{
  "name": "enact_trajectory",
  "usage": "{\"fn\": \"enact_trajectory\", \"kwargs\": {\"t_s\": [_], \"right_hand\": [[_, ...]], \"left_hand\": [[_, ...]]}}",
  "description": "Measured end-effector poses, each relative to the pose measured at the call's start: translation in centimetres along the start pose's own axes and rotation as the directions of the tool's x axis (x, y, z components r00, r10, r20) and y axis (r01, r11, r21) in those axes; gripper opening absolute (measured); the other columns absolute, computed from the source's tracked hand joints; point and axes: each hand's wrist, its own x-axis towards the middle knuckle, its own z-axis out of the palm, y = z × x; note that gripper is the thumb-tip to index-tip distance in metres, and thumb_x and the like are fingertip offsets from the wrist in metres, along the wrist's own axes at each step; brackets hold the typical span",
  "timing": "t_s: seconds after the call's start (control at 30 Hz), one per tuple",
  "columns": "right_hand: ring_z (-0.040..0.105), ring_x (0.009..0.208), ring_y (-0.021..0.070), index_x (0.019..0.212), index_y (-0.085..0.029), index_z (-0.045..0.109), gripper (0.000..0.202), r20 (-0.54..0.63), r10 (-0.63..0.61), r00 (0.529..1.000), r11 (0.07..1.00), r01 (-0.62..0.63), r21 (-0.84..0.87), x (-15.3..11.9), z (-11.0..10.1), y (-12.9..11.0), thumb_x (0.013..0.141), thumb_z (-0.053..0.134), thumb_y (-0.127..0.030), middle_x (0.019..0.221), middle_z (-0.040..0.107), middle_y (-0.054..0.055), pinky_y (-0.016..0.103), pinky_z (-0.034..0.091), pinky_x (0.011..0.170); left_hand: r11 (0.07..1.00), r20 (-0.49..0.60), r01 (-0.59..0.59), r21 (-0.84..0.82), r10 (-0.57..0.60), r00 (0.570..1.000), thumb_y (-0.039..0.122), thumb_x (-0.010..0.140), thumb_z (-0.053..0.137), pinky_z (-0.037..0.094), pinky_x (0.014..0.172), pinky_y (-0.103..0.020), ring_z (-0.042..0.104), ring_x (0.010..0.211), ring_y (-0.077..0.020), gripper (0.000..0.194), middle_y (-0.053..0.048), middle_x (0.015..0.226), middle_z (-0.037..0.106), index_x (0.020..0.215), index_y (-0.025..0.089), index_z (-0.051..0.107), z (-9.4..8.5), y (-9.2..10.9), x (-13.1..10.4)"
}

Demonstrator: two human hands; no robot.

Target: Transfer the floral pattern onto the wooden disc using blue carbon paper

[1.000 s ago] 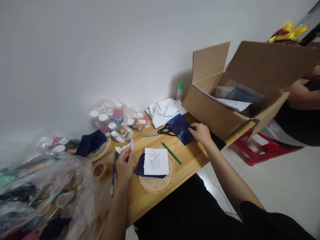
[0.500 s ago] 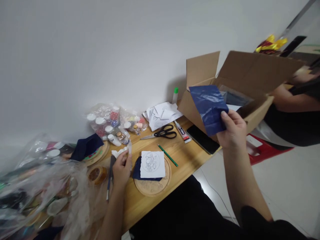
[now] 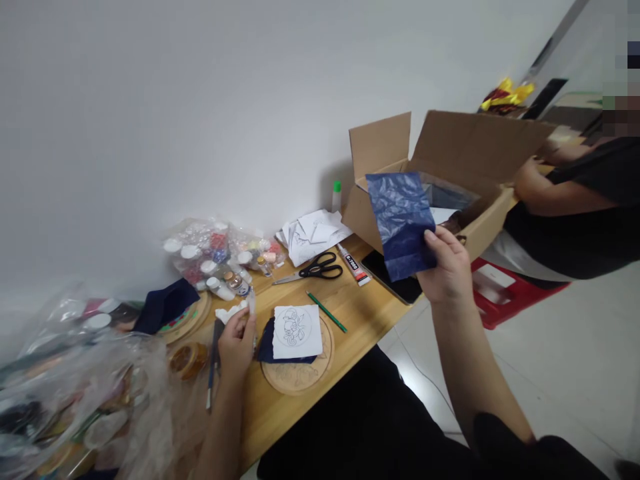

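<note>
One blue sheet (image 3: 400, 223) in right hand (image 3: 447, 263), raised.

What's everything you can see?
Table: one, tan, middle
Box: one, brown, right
Sheet: one, blue, right
Papers: several, white, back
Scissors: one, black-handled, middle
Tube: one, multicoloured, middle
Phone: one, black, right
Pencil: one, green, middle
Boards: two, tan, middle, left
Cloths: two, navy, on boards
Drawing: one, white, on cloth
Bottles: several, whitish, left
Tape: one, amber, left
Bags: several, clear, left
Stool: one, red, right
Person: one, black-clad, right
Left hand: one, bare, left
Right hand: one, bare, right
</note>
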Motion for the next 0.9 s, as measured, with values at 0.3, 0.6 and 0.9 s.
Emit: {"fn": "enact_trajectory", "kwargs": {"t_s": [0.3, 0.6, 0.9], "right_hand": [[0.063, 0.059, 0.0109, 0.073, -0.022, 0.065, 0.026, 0.011, 0.065, 0.998, 0.998, -0.064, -0.013, -0.5, 0.7, 1.0, 0.054, 0.078, -0.033, 0.07, 0.07, -0.004, 0.025, 0.052, 0.06], [0.061, 0.06, 0.0095, 0.073, -0.022, 0.067, 0.021, 0.033, 0.157, 0.987, 0.988, -0.156, -0.008, -0.7, 1.4, 2.4, 0.056, 0.077, -0.029, 0.069, 0.069, -0.004, 0.022, 0.049, 0.057], [0.06, 0.055, 0.0102, 0.072, -0.022, 0.069, 0.02, 0.059, 0.232, 0.971, 0.972, -0.229, -0.06, -0.7, 1.7, 3.7, 0.056, 0.076, -0.031, 0.066, 0.069, -0.002, 0.021, 0.048, 0.05]], "left_hand": [[0.985, 0.022, -0.072, 0.154, 0.069, 0.997, 0.062, 0.072, 0.052, 0.036, 0.046, -0.023, 0.045, 0.045, -0.0111, 0.059, 0.005, 0.049, 0.046, 0.101, 0.012, 0.064, -0.2, -0.1, -0.1], [0.832, 0.062, -0.116, 0.542, 0.098, 0.993, 0.037, 0.078, 0.055, 0.036, 0.058, -0.025, 0.053, 0.058, -0.0155, 0.038, 0.0, 0.061, 0.057, 0.11, 0.019, 0.065, -0.5, 1.2, -0.8], [0.653, 0.142, -0.141, 0.744, 0.052, 0.989, 0.032, 0.084, 0.05, 0.036, 0.057, -0.026, 0.06, 0.06, -0.0194, 0.035, -0.006, 0.074, 0.067, 0.114, 0.022, 0.063, -1.1, 1.6, -0.9]]}}
